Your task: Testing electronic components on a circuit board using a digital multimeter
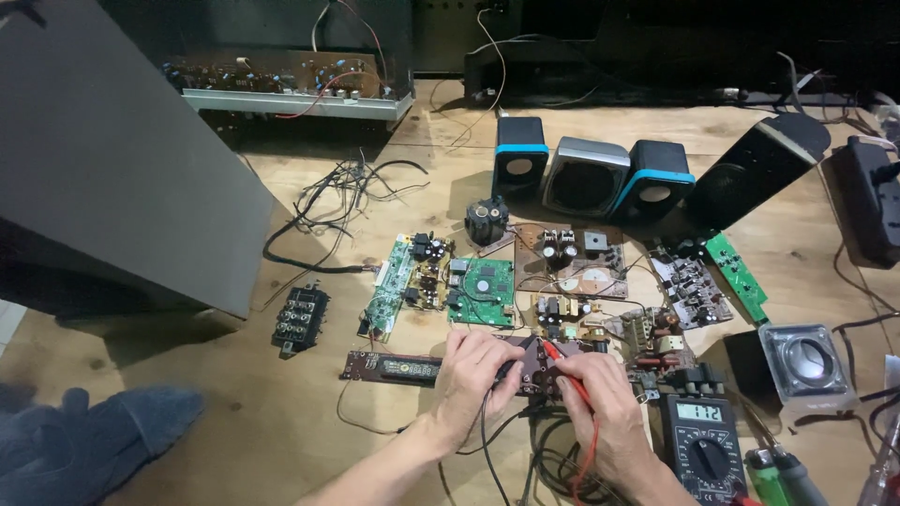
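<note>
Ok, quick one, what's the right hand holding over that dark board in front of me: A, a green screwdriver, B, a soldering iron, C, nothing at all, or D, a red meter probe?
D: the right hand grips a red probe whose tip rests on the dark circuit board, beside the multimeter, while the left hand holds a black probe on the same board.

Both hands on the dark brown circuit board at the near edge of the wooden tabletop. Left hand holds the black probe down on it; right hand grips the red probe, tip on the same board. Black digital multimeter just right of that board, display lit. Green square board just behind it. Long dark display strip touching its left end.
</note>
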